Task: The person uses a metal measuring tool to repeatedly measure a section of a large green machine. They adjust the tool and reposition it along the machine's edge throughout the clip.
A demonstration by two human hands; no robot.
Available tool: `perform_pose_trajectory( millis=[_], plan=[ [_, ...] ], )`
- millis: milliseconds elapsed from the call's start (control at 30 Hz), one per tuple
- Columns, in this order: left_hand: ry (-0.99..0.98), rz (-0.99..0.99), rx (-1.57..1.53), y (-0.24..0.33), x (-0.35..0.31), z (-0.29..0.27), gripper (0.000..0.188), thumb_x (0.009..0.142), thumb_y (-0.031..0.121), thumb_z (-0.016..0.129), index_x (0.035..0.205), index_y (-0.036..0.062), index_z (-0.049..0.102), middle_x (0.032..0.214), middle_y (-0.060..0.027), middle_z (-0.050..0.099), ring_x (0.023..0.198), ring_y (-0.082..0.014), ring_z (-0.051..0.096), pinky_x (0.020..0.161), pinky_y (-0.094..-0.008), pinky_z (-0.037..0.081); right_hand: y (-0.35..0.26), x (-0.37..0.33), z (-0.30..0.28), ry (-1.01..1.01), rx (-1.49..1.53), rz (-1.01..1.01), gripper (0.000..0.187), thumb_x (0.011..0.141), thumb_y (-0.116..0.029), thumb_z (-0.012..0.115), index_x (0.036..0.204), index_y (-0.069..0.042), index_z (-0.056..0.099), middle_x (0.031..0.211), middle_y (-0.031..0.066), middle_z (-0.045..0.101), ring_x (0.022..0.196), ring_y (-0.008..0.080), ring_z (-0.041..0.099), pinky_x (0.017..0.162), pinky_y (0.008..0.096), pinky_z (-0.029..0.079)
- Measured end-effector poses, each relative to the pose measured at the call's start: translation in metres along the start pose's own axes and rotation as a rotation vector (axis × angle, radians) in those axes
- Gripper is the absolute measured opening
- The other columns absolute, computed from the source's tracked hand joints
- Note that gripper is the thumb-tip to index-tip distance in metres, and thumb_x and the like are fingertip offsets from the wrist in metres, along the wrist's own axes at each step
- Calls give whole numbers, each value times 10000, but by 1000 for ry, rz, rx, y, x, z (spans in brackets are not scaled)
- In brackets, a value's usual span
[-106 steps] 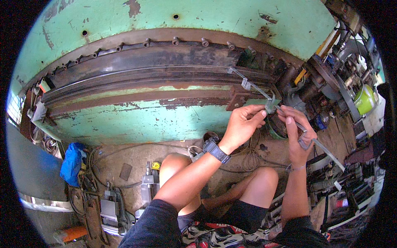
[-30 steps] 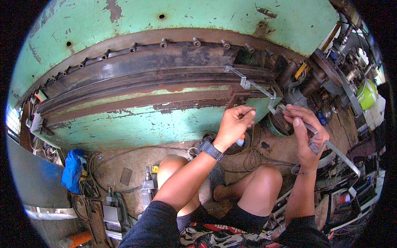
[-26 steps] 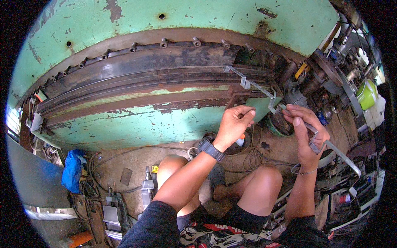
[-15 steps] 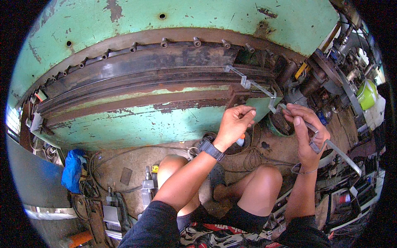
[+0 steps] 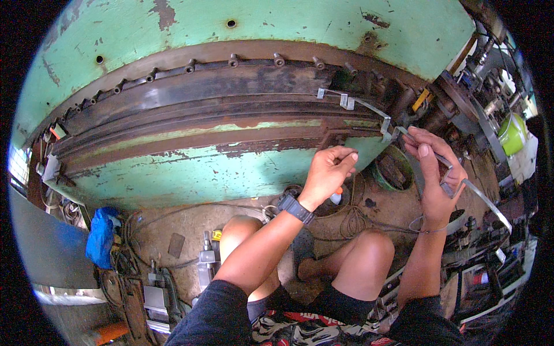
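green machine (image 5: 190, 173) fills the far side, a row of bolts along its dark beam (image 5: 231, 83); the view has shifted only slightly. biggest change: the bent metal strip (image 5: 385, 124) has swung up at its near bends within the last half second, its far run lying flatter across the view of the machine's edge; contact there, cannot tell. green bucket (image 5: 411, 176) shows more fully below it. right hand (image 5: 440, 170) has risen with the strip, fingers half curled, thumb opposed, gripping it, the other end trailing out past the wrist. left hand (image 5: 330, 173) unmoved, thumb and fingertips pinched together, nothing visible in them, apart from the strip. meaning, as judged: the right hand alone now governs the strip's angle.
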State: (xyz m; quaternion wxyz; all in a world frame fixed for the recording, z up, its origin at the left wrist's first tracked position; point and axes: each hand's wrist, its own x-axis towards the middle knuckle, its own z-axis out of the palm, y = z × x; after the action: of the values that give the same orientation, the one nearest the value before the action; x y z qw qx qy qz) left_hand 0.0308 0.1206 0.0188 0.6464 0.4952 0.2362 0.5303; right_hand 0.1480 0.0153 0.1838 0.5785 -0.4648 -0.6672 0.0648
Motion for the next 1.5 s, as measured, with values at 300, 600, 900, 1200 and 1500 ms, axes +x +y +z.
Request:
perform_pose_trajectory(
  millis=[300,600,900,1200,1500],
  plan=[
    [-26,22,35,6,-3,-5,240,975,167,674,1102,-35,700,944,-74,721,772,-133,696,688,-270,572,-7,8,1,-11,15,39,190,985,-71,615,1082,71,698,1093,166,716,993,234,704,926,368,566],
    [-5,61,97,17,-12,-14,248,973,171,671,1108,-35,700,901,-62,718,765,-115,675,688,-266,558,-8,26,-5,-56,34,86,214,986,-112,631,1069,74,697,1082,163,720,991,240,711,905,361,580],
    [-9,65,175,19,-30,-9,243,974,168,670,1108,-31,701,887,-64,715,752,-105,667,675,-259,547,-13,33,-6,-52,46,115,224,997,-126,613,1062,71,698,1083,166,719,997,249,711,916,370,580],
    [13,96,174,14,-33,-7,225,966,163,648,1030,-42,714,783,-9,673,689,-52,540,607,-262,446,-13,29,-6,-93,60,137,197,976,-105,649,1046,70,705,1043,139,728,948,210,716,885,338,583],
    [20,117,188,10,-25,-4,227,966,166,648,1026,-41,719,794,-31,695,705,-63,561,627,-267,459,-6,28,-11,-92,46,142,196,976,-99,645,1048,76,696,1063,153,724,960,224,716,899,349,585]
  ],
)
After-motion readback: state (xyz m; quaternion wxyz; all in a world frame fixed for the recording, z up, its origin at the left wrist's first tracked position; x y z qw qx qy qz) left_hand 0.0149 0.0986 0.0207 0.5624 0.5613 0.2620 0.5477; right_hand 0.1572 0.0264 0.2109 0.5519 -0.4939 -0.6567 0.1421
